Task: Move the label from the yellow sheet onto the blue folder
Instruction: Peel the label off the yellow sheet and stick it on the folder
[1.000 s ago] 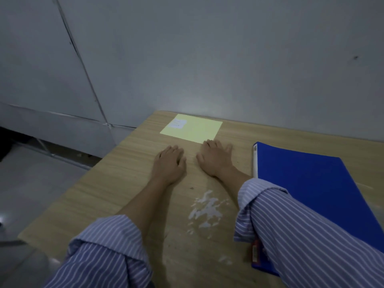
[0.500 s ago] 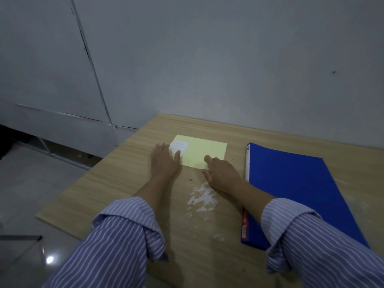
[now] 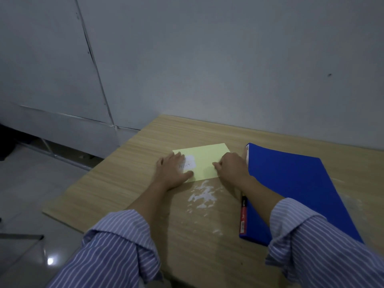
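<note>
A yellow sheet point(image 3: 204, 160) lies flat on the wooden table point(image 3: 133, 163). A small white label point(image 3: 188, 163) with faint handwriting sits on its left part. My left hand point(image 3: 171, 172) lies flat over the sheet's left edge, fingers spread, thumb just below the label and fingertips at its left side. My right hand point(image 3: 231, 167) rests on the sheet's right edge with the fingers curled down onto the paper. The blue folder point(image 3: 295, 183) lies closed to the right of the sheet, its spine touching my right wrist.
White patches of scraped residue point(image 3: 202, 196) mark the table just in front of the sheet. A grey wall stands behind the table. The table's left edge drops to a tiled floor point(image 3: 27, 183).
Both hands have moved forward onto the yellow sheet, left hand reaching the label. The sheet has turned slightly and sits closer to the folder.
</note>
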